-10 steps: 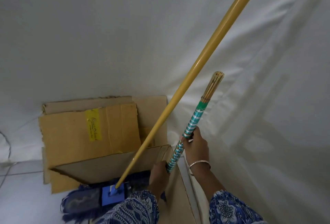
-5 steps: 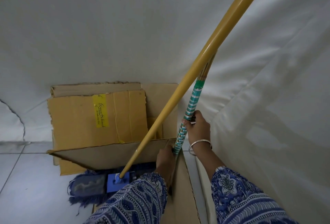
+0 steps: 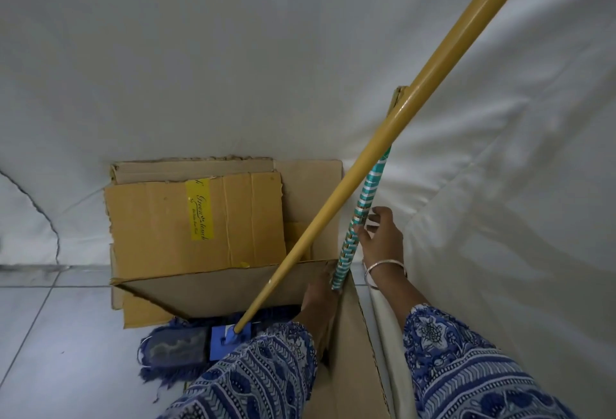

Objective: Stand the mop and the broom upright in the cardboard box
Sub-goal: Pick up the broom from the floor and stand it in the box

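Observation:
The mop has a long yellow pole that slants from the top right down to a blue head with dark blue fringe, low beside the cardboard box. The broom's teal-and-white wrapped handle stands steeply at the box's right corner, and the mop pole crosses its top end. My left hand reaches down at the corner, closed around the broom's lower handle. My right hand rests against the handle higher up with its fingers spread.
White cloth hangs behind and to the right of the box, close to my right arm. Grey floor tiles lie to the left. One brown flap folds across the box opening, and a side flap stands between my arms.
The broom has swung more upright, so its top now sits behind the mop pole. My right hand has loosened from a full grip to spread fingers.

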Tool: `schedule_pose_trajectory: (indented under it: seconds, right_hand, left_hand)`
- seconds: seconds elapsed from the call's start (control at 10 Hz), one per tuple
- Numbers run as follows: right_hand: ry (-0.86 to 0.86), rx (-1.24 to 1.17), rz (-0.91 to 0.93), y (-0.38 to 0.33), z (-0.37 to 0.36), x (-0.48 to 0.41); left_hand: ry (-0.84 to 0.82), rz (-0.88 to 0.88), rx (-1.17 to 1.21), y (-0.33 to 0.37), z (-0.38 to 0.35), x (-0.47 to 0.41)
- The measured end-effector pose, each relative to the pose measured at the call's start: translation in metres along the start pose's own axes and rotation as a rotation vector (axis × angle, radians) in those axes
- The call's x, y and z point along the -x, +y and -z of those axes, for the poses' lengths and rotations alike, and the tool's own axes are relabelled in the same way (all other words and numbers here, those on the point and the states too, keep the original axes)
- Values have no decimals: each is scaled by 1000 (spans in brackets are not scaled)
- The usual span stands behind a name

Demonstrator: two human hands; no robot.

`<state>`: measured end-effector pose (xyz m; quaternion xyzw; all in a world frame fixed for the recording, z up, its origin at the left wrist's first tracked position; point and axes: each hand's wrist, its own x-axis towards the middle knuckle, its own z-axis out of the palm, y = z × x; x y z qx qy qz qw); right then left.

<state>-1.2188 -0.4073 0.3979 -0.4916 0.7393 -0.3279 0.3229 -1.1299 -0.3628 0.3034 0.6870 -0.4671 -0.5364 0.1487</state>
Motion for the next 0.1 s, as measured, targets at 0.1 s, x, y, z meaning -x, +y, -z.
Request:
schedule_pose_trajectory:
  seconds: [0.1]
  right_hand:
    - [42,27,5,-14,10,21]
  left_hand:
    - [-49,4,34,-9,11,26]
